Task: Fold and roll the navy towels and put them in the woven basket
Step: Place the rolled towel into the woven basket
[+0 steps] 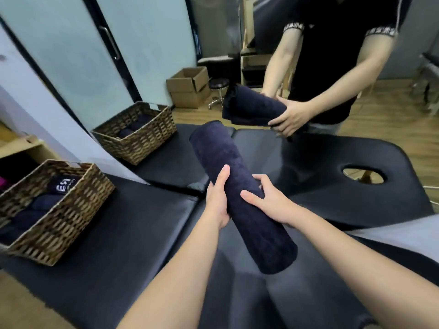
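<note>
Both hands, left hand [217, 198] and right hand [266, 200], grip the rolled navy towel [240, 193] mid-length, keeping it tight for the near-left woven basket [59, 222].

The near woven basket [59, 210] is cut by the left edge; its rolled towels [40, 205] are partly hidden.

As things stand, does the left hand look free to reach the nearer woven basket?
Probably not yet: the left hand grips the rolled navy towel together with the right hand. The path over the black table to the nearer woven basket looks unobstructed.
</note>
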A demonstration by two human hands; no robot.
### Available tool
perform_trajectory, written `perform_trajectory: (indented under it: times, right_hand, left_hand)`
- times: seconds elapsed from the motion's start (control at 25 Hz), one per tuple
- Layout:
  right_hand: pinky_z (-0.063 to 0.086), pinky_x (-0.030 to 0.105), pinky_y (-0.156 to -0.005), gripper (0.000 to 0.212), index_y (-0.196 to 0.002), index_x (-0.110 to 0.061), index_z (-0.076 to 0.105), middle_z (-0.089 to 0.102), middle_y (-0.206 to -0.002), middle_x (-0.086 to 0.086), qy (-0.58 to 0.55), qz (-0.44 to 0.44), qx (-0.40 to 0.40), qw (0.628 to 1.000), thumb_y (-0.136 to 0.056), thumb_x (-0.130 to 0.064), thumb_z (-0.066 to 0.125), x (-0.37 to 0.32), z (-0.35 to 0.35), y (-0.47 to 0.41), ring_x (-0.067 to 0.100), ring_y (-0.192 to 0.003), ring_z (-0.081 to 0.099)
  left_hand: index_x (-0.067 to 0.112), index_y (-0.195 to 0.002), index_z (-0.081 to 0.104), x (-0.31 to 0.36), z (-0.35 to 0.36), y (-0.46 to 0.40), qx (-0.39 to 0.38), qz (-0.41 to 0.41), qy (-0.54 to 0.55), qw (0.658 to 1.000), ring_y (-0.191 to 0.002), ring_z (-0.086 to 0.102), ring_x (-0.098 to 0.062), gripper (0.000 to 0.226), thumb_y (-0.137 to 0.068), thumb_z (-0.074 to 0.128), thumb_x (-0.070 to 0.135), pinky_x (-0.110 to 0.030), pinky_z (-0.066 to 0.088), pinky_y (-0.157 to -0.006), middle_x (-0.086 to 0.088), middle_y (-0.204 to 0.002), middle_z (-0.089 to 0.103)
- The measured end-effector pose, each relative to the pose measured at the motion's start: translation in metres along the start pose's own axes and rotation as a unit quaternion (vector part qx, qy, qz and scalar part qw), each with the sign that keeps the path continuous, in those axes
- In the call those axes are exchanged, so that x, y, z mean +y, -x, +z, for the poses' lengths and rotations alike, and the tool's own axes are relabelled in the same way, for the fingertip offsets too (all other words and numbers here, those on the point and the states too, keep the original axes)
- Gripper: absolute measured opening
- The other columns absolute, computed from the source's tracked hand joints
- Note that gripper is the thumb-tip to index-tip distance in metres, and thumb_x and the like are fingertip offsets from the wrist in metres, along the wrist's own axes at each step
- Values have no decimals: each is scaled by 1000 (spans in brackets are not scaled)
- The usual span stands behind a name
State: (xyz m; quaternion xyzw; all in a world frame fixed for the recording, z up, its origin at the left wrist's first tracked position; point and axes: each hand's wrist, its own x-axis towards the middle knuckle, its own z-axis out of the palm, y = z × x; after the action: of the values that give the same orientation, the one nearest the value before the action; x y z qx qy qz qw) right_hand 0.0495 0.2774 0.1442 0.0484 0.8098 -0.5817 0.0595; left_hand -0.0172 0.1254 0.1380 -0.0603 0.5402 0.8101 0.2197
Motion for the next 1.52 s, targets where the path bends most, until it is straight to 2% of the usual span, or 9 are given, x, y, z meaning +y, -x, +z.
perform_trajectory:
  times: [0.28, 0.48, 0.68, 0.84, 1.08, 1.24, 1.32, 1.4, 1.52]
  right_hand:
    - [48, 8, -76, 63, -139, -31, 44, 65, -124, -16, -42, -98, -3, 994, -85, -58, 65, -109, 17, -2, -12, -98, 65]
    - [48, 14, -90, 62, -139, -31, 46, 64, -126, -19, -6, -190, 10, 982, -86, -62, 55, -176, 63, 14, -10, -109, 61]
    - [44, 10, -89, 55, -137, -25, 48, 66, -126, -16, -19, -269, 26, 963, -93, -57, 57, -244, 150, 36, -7, -114, 60]
    - [45, 9, -83, 51, -132, -25, 50, 67, -118, -17, -37, -306, 21, 951, -89, -51, 57, -290, 255, 44, -9, -106, 63]
    - [45, 7, -82, 54, -133, -19, 51, 66, -120, -15, -56, -310, -45, 948, -89, -50, 56, -319, 395, 58, -7, -108, 63]
    - [44, 6, -82, 29, -123, -24, 56, 65, -119, -13, -45, -303, -87, 948, -98, -39, 56, -316, 464, 52, -13, -103, 61]
    - [46, 8, -84, 42, -129, -18, 56, 66, -122, -9, -40, -292, -116, 948, -97, -45, 56, -313, 490, 46, -10, -106, 61]
    - [47, 9, -86, 50, -131, -20, 54, 65, -124, -10, -33, -285, -134, 948, -94, -53, 55, -309, 511, 37, -4, -112, 62]
    - [46, 6, -81, 37, -126, -25, 53, 65, -122, -12, -27, -252, -159, 954, -97, -47, 55, -304, 543, 16, -8, -107, 62]
  left_hand:
    - [18, -130, 63, 103, -3, 51, -4, 122, -33, 992, -109, 72, -29, 72, -72, 80, 57, -52, 54, -101, -8, -118, 74]
    - [24, -131, 59, 171, -36, 108, 3, 223, -65, 973, -107, 72, -15, 58, -82, 74, 51, -35, 56, -95, 4, -118, 75]
    - [23, -132, 58, 234, -108, 173, 5, 277, -85, 957, -112, 70, -12, 49, -90, 70, 45, -32, 53, -99, 6, -120, 74]
    - [27, -128, 61, 276, -196, 225, 60, 302, -101, 946, -109, 71, -13, 69, -74, 73, 67, -39, 54, -102, 7, -118, 75]
    - [27, -122, 54, 295, -318, 289, 186, 280, -100, 937, -107, 68, -14, 58, -85, 59, 72, -39, 55, -98, 6, -119, 69]
    - [30, -125, 53, 288, -385, 313, 233, 270, -95, 930, -110, 67, -13, 85, -64, 62, 89, -40, 53, -102, 8, -124, 67]
    - [30, -129, 53, 283, -412, 316, 253, 254, -86, 930, -112, 66, -13, 98, -53, 61, 93, -40, 52, -104, 9, -125, 67]
    - [29, -132, 51, 281, -434, 317, 265, 244, -82, 929, -114, 65, -14, 96, -58, 59, 90, -41, 51, -105, 8, -128, 65]
    - [27, -140, 47, 278, -470, 304, 281, 218, -63, 932, -116, 63, -14, 94, -67, 59, 87, -39, 50, -105, 7, -133, 63]
